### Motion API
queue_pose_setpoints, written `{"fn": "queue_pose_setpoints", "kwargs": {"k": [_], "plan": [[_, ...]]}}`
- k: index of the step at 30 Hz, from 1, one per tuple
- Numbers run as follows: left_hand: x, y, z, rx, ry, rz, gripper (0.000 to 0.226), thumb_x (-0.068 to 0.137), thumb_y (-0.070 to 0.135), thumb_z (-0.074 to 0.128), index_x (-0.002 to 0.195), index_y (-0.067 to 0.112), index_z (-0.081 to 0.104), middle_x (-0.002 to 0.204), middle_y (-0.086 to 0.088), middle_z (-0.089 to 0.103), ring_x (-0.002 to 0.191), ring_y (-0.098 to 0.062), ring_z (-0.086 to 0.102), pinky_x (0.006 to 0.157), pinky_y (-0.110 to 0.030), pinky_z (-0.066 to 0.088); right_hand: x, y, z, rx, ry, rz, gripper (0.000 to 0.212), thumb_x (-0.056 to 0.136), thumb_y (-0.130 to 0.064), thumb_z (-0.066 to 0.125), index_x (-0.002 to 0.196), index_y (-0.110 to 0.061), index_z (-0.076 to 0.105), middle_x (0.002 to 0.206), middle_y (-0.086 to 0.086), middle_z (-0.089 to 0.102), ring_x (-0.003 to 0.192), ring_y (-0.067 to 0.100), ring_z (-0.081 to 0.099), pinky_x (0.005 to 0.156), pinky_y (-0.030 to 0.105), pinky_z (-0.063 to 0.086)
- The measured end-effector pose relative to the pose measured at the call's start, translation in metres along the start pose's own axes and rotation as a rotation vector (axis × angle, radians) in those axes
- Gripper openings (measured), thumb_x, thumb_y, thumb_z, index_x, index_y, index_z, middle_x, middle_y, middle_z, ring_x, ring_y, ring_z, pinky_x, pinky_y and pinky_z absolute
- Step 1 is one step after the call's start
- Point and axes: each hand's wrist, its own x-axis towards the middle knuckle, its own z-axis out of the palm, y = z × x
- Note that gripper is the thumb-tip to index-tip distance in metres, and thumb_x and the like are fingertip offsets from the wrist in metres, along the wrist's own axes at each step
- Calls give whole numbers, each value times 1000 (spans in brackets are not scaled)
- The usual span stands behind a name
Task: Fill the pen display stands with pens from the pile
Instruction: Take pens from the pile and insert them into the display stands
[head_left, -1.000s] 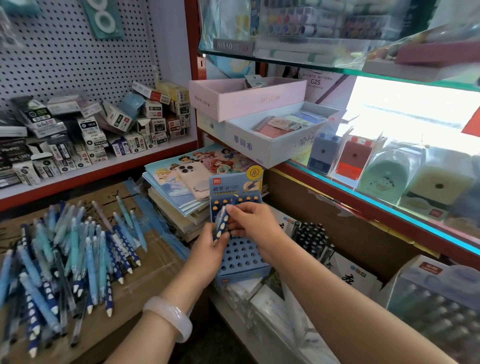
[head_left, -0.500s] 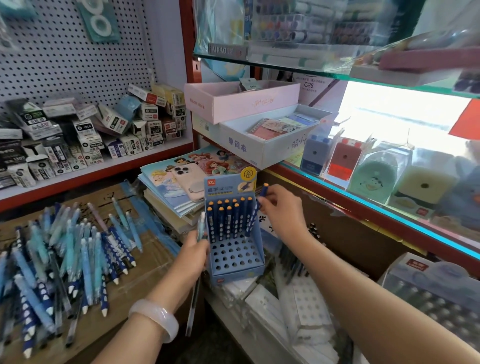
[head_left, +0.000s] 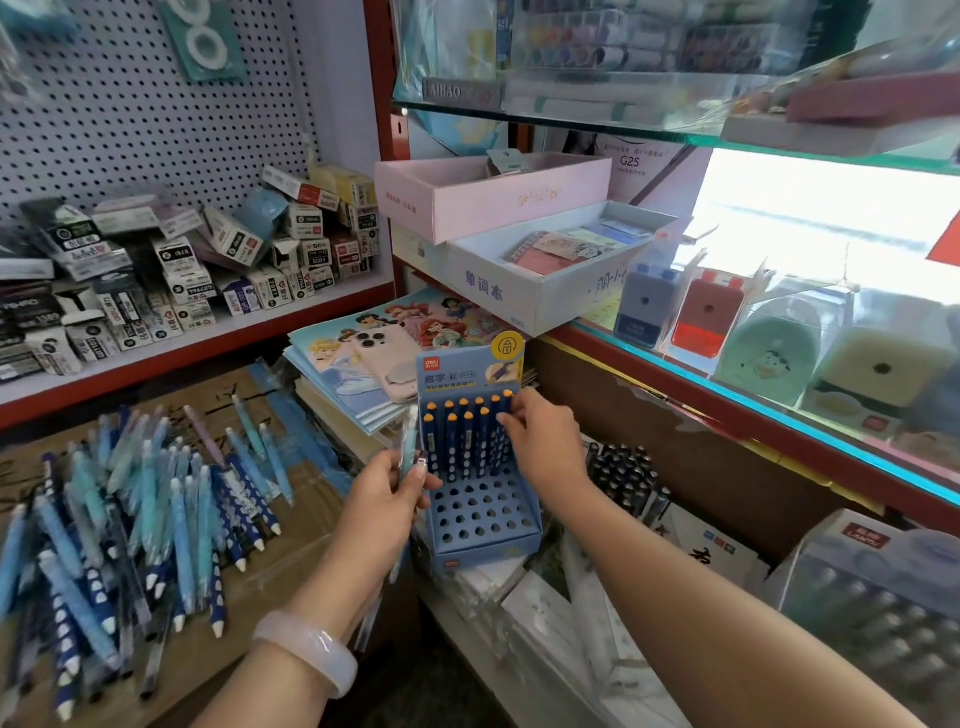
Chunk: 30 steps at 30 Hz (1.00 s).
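Observation:
A blue pen display stand (head_left: 480, 538) with a holed tray stands in the middle. Its back rows hold several dark blue pens (head_left: 465, 436) with orange caps. My right hand (head_left: 540, 441) is at the right end of those rows, its fingers pinching a dark blue pen there. My left hand (head_left: 382, 501) is just left of the stand and grips a light blue pen (head_left: 409, 447), held upright. The pile of blue pens (head_left: 135, 525) lies on a cardboard box (head_left: 270, 577) at the left.
A stack of picture notebooks (head_left: 343, 364) with a pink phone (head_left: 387, 358) on it lies behind the stand. Black pens (head_left: 626, 478) stand in a holder at its right. Small boxes fill the left shelf (head_left: 197, 343). A glass counter (head_left: 753, 405) with sharpeners runs along the right.
My right hand has come down onto the right end of the pen rows. My left hand rose a little beside the stand, still gripping a light blue pen.

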Motion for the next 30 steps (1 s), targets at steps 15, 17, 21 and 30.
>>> {"fn": "queue_pose_setpoints", "kwargs": {"k": [15,17,21,30], "plan": [[-4,7,2,17,9,48,8,98,17,42,97,13,49,85,5,65,83,-5,55,71,-27,39,0,4,17,-137,-83,5,16,96,-20,50,95,-4,54,95,15,65,88,30,59,73,38,49],[-4,9,2,1,6,53,11,97,17,44,102,10,51,88,4,67,88,-5,58,73,-24,41,-2,5,17,-144,-123,38,19,95,-22,52,98,-4,56,98,14,65,93,29,59,76,37,48],[-5,19,3,-99,-5,55,7,95,16,49,97,14,55,92,2,70,90,-8,62,72,-22,44,-16,2,1,21,-55,88,17,92,-26,57,99,-12,63,93,6,68,88,20,64,80,38,54],[-30,61,28,-384,-39,66,15,87,1,58,82,14,54,77,-2,62,52,3,60,45,-11,44,-59,-25,-65,655,-399,-28,28,91,-19,60,118,-12,57,82,1,69,73,10,68,71,27,58]]}}
